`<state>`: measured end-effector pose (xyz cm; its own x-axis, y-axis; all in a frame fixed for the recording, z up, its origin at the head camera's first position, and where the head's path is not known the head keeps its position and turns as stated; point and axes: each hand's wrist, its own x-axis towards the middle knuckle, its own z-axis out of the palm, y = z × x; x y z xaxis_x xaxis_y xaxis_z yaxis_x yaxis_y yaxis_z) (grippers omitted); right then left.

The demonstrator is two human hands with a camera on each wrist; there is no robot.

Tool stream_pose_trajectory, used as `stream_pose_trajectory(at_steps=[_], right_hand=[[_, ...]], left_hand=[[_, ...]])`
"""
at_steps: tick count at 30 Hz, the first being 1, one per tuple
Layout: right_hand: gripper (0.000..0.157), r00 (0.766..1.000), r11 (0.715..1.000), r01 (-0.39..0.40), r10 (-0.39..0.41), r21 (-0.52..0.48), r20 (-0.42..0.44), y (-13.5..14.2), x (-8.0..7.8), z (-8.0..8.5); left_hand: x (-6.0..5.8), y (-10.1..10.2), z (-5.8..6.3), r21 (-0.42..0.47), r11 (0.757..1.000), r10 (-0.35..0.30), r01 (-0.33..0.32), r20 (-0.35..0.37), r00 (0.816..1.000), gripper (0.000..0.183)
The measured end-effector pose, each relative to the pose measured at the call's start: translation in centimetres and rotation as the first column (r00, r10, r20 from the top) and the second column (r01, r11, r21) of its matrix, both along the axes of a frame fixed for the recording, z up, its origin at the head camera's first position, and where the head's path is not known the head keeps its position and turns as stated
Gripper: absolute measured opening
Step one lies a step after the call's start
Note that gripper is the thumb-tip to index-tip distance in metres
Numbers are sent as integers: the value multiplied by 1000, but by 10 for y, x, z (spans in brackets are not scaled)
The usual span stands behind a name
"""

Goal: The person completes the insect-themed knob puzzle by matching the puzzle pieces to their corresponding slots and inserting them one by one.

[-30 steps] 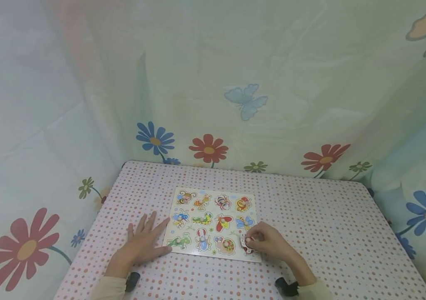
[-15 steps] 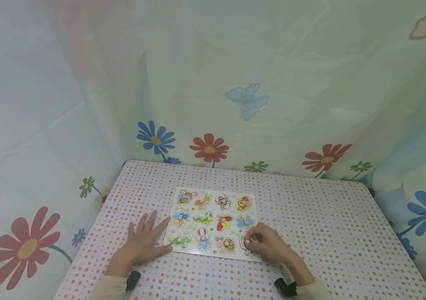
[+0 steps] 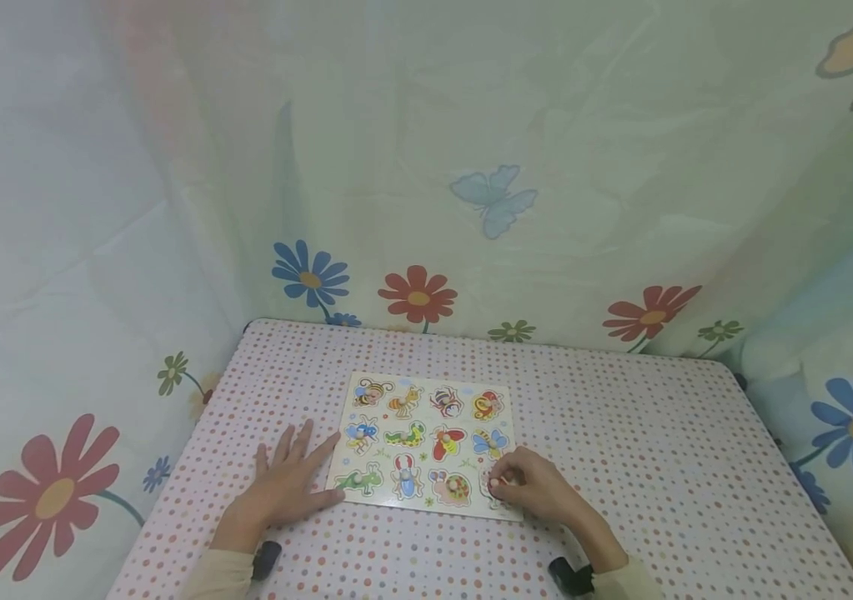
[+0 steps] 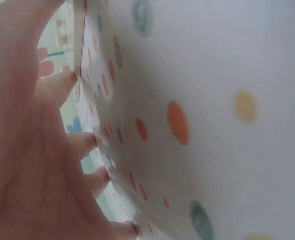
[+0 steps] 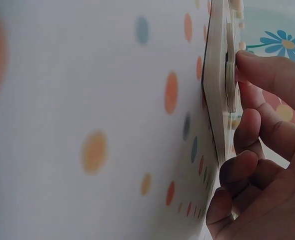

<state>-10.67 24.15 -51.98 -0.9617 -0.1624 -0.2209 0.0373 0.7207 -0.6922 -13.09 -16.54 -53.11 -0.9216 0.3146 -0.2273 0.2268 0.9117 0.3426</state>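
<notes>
A wooden knob puzzle board [image 3: 422, 460] with colourful insect pieces lies on the table. My right hand [image 3: 539, 487] is at its lower right corner, thumb and finger pinching a puzzle piece [image 5: 231, 85] by its top. The fingers cover most of that piece in the head view; the right wrist view shows it standing slightly proud of the board. My left hand [image 3: 283, 483] rests with fingers spread on the tabletop, its thumb and index fingertip touching the board's left edge. A snail piece [image 3: 451, 488] and a blue-winged insect piece [image 3: 490, 442] sit nearest the right hand.
The table [image 3: 659, 467] wears a white cover with coloured dots. Behind it and at both sides hangs a flower-printed curtain [image 3: 396, 150]. A dark wrist strap piece shows below each hand.
The right hand has turned and shifted the piece slightly at the lower right corner; its red and dark face is now more covered by the fingers. My left hand stays put.
</notes>
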Motion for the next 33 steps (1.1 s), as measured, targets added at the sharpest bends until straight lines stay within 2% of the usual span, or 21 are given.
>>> stream_pose_trajectory(at_steps=[13, 25, 33], right_hand=[[14, 999, 999, 42, -42, 27, -12, -4, 5, 0], [13, 998, 998, 60, -61, 36, 11, -6, 5, 0], [11, 999, 1000, 26, -27, -17, -34, 2, 4, 4]], left_hand=[[1, 2, 2, 1, 1000, 5, -5, 4, 1000, 92], [1, 0, -3, -4, 1000, 6, -6, 1, 1000, 92], [-2, 0, 4, -12, 1000, 4, -4, -8, 1000, 92]])
